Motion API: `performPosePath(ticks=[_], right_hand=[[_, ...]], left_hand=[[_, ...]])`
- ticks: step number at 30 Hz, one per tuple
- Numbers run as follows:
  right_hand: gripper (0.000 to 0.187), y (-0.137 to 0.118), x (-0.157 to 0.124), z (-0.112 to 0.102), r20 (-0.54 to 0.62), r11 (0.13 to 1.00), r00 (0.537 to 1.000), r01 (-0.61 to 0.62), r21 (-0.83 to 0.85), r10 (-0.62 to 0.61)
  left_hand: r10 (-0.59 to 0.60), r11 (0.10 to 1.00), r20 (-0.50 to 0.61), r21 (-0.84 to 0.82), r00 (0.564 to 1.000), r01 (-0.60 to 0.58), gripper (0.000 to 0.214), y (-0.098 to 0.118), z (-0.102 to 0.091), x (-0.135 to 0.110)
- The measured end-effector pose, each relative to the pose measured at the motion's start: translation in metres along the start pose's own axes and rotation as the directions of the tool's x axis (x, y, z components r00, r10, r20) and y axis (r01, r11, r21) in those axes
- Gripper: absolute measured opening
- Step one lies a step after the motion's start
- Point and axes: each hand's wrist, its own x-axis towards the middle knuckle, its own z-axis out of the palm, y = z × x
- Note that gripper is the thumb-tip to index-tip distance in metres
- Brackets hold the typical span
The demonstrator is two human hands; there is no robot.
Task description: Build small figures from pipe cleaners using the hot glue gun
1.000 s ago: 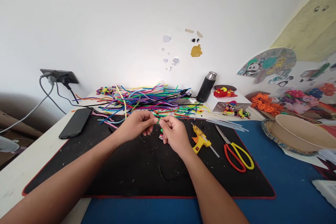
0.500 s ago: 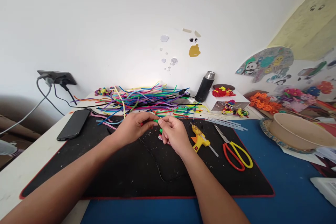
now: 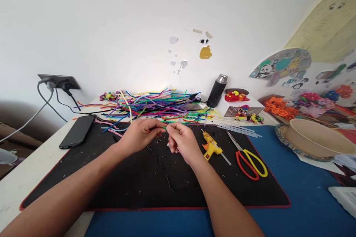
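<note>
Both of my hands meet over the far middle of a black mat [image 3: 139, 181]. My left hand [image 3: 140, 134] and my right hand [image 3: 182, 140] are closed in a pinch on a short green pipe cleaner piece [image 3: 164, 128] stretched between their fingertips. A bit of red shows under the fingers of each hand. Just behind the hands lies a big heap of coloured pipe cleaners [image 3: 155, 105].
A yellow glue gun [image 3: 211, 146] and red-yellow scissors [image 3: 250, 159] lie right of my hands, with clear glue sticks [image 3: 239, 130] behind. A black phone [image 3: 77, 131] rests at the left, a dark flask [image 3: 217, 90] by the wall, a shallow bowl [image 3: 311, 139] and finished crafts at the right.
The hands stay together on the green piece, with only small finger shifts. The view has drifted slightly.
</note>
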Motion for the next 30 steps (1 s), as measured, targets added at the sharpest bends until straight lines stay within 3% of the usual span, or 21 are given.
performPosePath(ticks=[10,18,30], right_hand=[[0.035,0.0013,0.0004,0.0006,-0.003,1.0,1.0,-0.006,0.013,0.006],[0.033,0.0024,0.0022,-0.0004,-0.076,0.999,0.996,0.046,-0.008,-0.047],[0.033,0.0048,0.0022,0.0009,-0.056,0.996,0.996,0.064,-0.065,-0.068]], left_hand=[[-0.032,0.997,-0.043,-0.073,0.999,0.029,0.023,0.0,0.0052,-0.0017],[-0.126,0.939,0.069,-0.315,0.99,0.141,0.028,0.0005,0.0069,0.0015],[-0.109,0.977,0.003,-0.185,0.994,0.107,0.022,-0.0013,0.0064,-0.0018]])
